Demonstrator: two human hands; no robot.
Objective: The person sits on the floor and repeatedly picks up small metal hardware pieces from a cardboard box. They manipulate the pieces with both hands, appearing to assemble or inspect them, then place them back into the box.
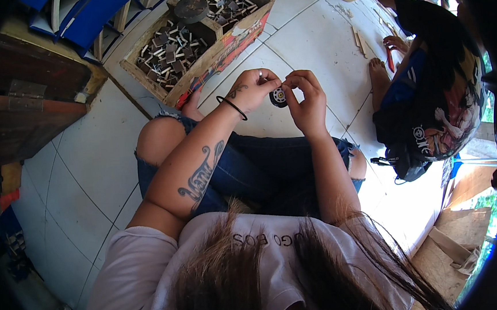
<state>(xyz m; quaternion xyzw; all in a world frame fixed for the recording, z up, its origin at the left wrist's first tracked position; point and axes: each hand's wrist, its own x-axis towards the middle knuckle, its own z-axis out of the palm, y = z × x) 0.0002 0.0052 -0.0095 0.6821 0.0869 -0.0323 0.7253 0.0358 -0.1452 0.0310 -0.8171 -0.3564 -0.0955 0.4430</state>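
Left fingers [269, 85] and right fingers [296, 82] hold the black wheel [278, 99] between them.

The floor [101, 156] is tiled in white, a dark wooden cabinet [19, 125] with a metal hinge [28, 96] stands at left, and bright daylight floods the right side.

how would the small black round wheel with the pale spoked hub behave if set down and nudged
The wheel would likely roll if stood on edge, given its circular rim. Being small enough for the left hand and right hand to pinch, it is probably light.
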